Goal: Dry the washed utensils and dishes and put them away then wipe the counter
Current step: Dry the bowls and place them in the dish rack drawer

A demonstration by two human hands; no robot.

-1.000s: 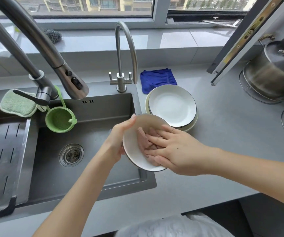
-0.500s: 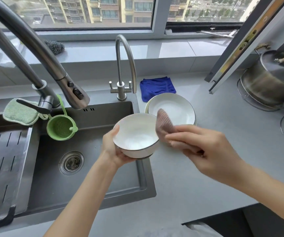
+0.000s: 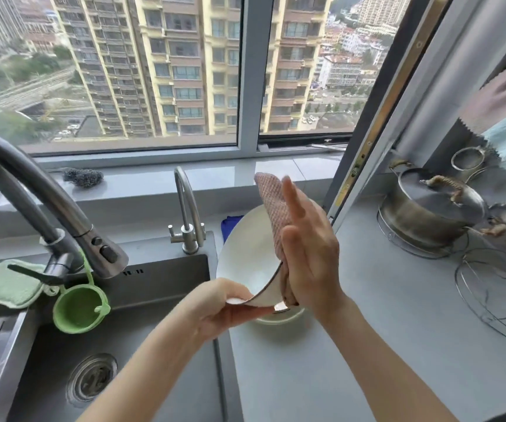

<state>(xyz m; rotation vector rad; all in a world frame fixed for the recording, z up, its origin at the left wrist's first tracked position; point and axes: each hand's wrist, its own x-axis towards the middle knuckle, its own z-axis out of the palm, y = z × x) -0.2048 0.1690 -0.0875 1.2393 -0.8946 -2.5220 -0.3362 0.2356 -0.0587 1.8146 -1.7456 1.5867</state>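
The bowl (image 3: 245, 254), upright half a second ago, is now tilted on edge. The left hand (image 3: 224, 306) pinches its glossy white rim from below; the right hand (image 3: 309, 263), fingers straight, presses the ribbed pink cloth (image 3: 271, 199) against its rounded outer wall.

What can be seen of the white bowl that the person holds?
The white bowl looks like glazed ceramic, glossy, with a thin dark line along its rim. It is tipped on its side, its hollow facing left, held in the air over the counter beside the sink. The left hand pinches its lower rim. The right hand, fingers straight, presses a pinkish cloth against its outer wall. Its foot ring shows at the bottom.
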